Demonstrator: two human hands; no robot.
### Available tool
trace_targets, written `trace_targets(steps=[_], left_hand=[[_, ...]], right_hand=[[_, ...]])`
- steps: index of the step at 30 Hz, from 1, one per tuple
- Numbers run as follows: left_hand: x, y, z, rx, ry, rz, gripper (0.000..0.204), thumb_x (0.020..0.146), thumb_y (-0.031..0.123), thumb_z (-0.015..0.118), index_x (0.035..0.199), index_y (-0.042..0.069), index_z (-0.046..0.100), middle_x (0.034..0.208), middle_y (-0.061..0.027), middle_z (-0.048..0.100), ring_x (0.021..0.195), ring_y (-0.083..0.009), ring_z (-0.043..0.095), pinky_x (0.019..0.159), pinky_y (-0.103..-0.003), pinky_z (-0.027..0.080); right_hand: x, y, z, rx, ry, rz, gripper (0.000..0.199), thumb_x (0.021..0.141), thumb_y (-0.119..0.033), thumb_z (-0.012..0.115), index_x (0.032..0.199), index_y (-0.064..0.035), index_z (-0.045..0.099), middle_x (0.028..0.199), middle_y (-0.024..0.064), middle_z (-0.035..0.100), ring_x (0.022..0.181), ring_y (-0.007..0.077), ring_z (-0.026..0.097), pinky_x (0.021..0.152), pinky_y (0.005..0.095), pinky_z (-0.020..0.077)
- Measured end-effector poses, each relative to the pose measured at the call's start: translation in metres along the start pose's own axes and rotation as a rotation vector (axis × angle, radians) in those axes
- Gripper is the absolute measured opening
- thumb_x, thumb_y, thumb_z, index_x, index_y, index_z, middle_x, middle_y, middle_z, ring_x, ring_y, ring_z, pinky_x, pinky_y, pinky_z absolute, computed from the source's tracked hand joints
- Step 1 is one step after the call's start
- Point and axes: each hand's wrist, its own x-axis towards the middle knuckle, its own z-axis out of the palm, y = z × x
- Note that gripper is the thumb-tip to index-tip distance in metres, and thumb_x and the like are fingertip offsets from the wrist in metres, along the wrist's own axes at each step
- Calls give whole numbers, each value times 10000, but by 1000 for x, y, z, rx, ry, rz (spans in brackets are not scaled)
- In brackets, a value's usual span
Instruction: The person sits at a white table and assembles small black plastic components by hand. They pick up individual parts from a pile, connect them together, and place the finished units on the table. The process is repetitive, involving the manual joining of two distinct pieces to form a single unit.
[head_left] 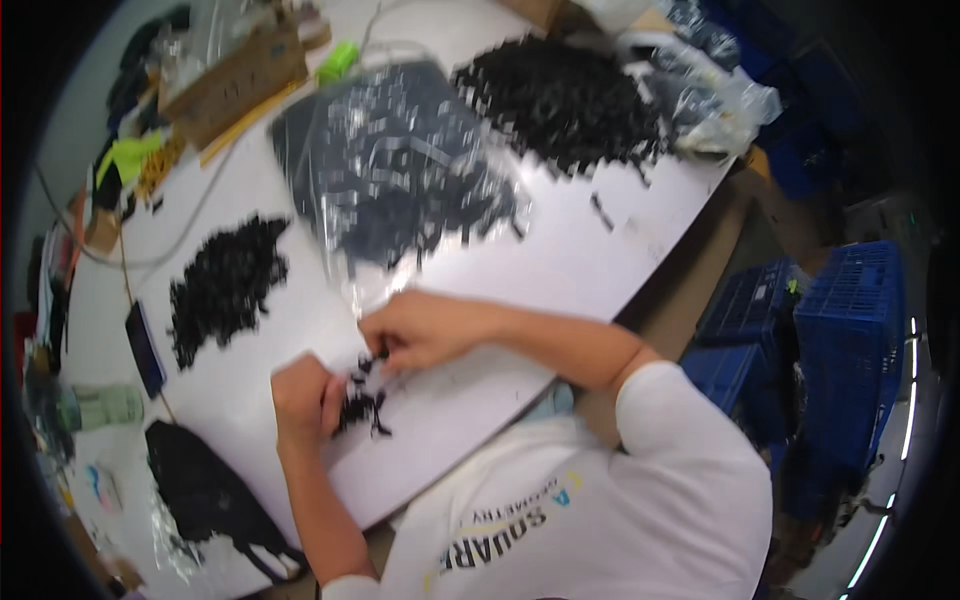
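My right hand (pixel 425 328) is over the white table (pixel 560 260), its fingertips pinched together at a small black piece (pixel 378 356). My left hand (pixel 303 400) is curled closed beside it, with its thumb pointing toward the right hand. What the left fingers hold, if anything, is hidden. Between and just below both hands lies a loose cluster of small black pieces (pixel 362 410). Beyond the right hand rests a clear plastic bag (pixel 345 270) with many black pieces in and on it. The pieces are too small and blurred to name.
A large black heap (pixel 560 100) lies at the far right, a smaller pile (pixel 230 285) at the left. A phone-like dark slab (pixel 145 350), a black cloth bag (pixel 210 490) and a cardboard box (pixel 235 90) line the left side. Blue crates (pixel 850 340) stand right of the table.
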Motion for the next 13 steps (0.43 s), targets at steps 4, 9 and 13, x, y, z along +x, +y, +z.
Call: trace_targets(steps=[4, 9, 13], left_hand=[[3, -7, 2, -75, 98, -22, 191, 662, -2, 651, 586, 33, 480, 522, -94, 432, 436, -257, 426, 425, -351, 316], [2, -12, -3, -54, 174, -54, 194, 661, -18, 638, 578, 29, 468, 503, -80, 419, 407, -221, 406, 409, -322, 298], [-7, -18, -9, 48, 223, -92, 216, 702, 17, 638, 579, 32, 461, 514, -75, 431, 416, -210, 414, 418, -315, 301]], right_hand=[[-2, -11, -8, 18, -24, 126, 219, 734, -151, 704, 797, -12, 547, 633, 92, 573, 550, 195, 561, 505, 312, 405], [-6, 16, -21, 348, 46, 53, 172, 789, -128, 692, 807, 1, 580, 667, 42, 593, 554, 94, 549, 517, 244, 411], [-14, 22, -60, 324, 132, 114, 126, 834, -107, 652, 795, 8, 618, 665, 54, 586, 530, 81, 554, 476, 221, 440]])
